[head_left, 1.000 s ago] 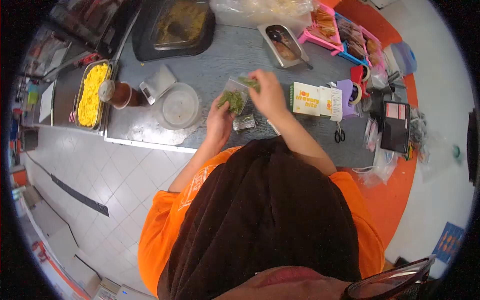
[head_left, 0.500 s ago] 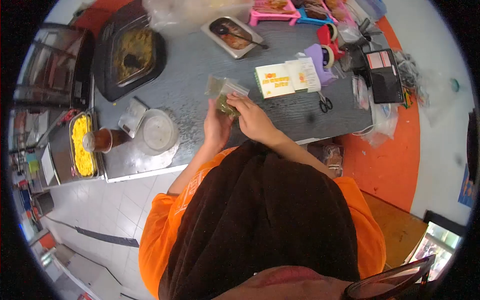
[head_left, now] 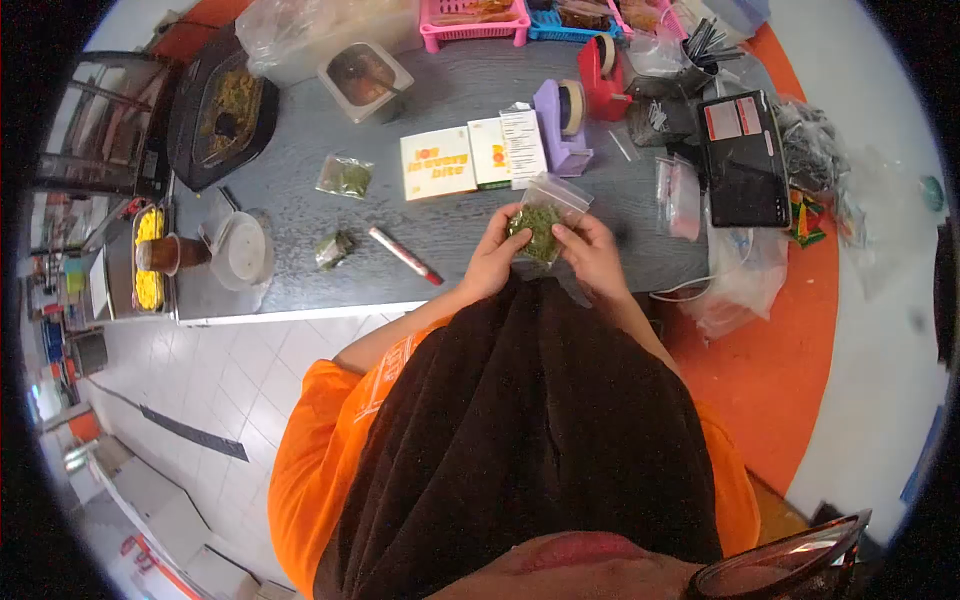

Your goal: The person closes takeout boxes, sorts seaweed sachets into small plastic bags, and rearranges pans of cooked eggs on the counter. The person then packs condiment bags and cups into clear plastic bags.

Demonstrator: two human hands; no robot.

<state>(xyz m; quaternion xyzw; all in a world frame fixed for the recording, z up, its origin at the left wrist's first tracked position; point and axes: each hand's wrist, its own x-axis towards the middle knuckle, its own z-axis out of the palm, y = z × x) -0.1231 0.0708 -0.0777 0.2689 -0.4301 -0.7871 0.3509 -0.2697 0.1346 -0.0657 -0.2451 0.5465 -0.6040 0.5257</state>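
A clear zip bag of dried green herb (head_left: 541,228) is pinched between both of my hands at the table's front edge. My left hand (head_left: 494,258) grips its left side, the thumb pressed on the front. My right hand (head_left: 593,252) holds the right side in the same way. The bag's transparent zip end points away from me. To the left, a second bag with green contents (head_left: 347,178) lies flat on the table, and a crumpled small bag (head_left: 333,249) sits nearer the edge. A red-and-white marker (head_left: 405,255) lies between that bag and my left hand.
Beyond my hands are printed cards (head_left: 438,164), a purple tape dispenser (head_left: 566,135) and a red one (head_left: 602,80). A tablet (head_left: 744,160) lies at right. A metal tray (head_left: 366,80), a round plastic tub (head_left: 243,250) and a brown cup (head_left: 172,255) stand at left.
My view has swung right, so table items appear further left. My hands have moved right with a bag, now held by both sides. Two other bags and the marker now show on the table.
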